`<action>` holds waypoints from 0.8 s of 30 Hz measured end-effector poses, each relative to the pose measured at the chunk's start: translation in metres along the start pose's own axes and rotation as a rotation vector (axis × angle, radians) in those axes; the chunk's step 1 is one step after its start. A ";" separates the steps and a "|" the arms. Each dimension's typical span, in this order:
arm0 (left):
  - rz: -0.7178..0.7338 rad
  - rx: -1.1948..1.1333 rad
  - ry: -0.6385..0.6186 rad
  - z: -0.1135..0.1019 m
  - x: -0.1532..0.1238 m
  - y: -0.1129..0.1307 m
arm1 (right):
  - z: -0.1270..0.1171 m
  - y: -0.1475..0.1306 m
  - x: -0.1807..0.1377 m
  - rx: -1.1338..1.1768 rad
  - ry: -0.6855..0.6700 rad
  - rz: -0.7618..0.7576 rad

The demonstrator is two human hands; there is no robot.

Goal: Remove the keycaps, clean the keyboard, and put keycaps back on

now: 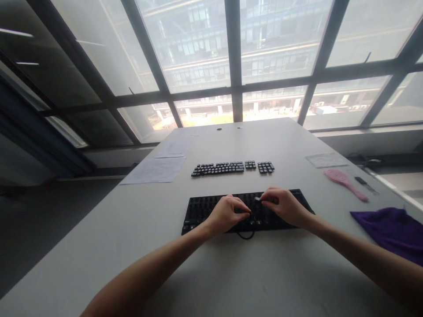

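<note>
A black keyboard (205, 207) lies on the white table, most of its keycaps gone, with a few left along the near edge. My left hand (228, 213) is over its middle, thumb and fingertips pinched together on what looks like a thin black cable (246, 238), which loops out past the keyboard's near edge. Just to the right, my right hand (280, 203) pinches a small pale grey piece (257, 199) above the bare keys; its kind is too small to tell. Beyond the keyboard, loose black keycaps (218, 169) are laid out in key order.
On the right of the table (132, 246) are a pink hairbrush (345, 182), a small dark-handled tool (366, 185), a clear flat packet (326, 160) and a purple cloth (393, 231). Sheets of paper (152, 170) lie at the left. Large windows stand behind.
</note>
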State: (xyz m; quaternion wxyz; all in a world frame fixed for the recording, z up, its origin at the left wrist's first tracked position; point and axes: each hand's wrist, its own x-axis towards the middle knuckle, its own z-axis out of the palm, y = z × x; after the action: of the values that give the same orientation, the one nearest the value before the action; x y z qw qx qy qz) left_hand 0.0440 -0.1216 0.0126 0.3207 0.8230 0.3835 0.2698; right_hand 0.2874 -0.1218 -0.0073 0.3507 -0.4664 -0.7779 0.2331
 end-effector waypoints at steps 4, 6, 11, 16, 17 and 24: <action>0.007 0.089 -0.010 0.004 0.000 -0.006 | -0.003 -0.001 -0.015 0.062 -0.007 0.015; 0.016 0.123 -0.010 0.005 -0.001 -0.008 | -0.003 0.000 -0.018 0.080 -0.007 0.026; 0.055 0.171 -0.004 0.008 -0.005 -0.006 | 0.000 0.003 -0.017 0.091 -0.008 0.034; 0.096 0.251 0.010 0.012 -0.007 -0.006 | 0.004 0.003 -0.019 0.092 -0.016 0.035; 0.110 0.270 0.014 0.013 -0.008 -0.006 | 0.004 0.003 -0.020 0.092 -0.016 0.035; 0.288 0.424 0.005 0.015 -0.015 -0.004 | 0.005 0.002 -0.022 0.084 -0.017 0.034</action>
State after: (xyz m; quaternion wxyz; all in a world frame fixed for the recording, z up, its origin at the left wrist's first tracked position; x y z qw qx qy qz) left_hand 0.0443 -0.1364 -0.0032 0.0981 0.9172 0.3114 0.2283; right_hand 0.2919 -0.1402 -0.0190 0.3594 -0.4627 -0.7623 0.2752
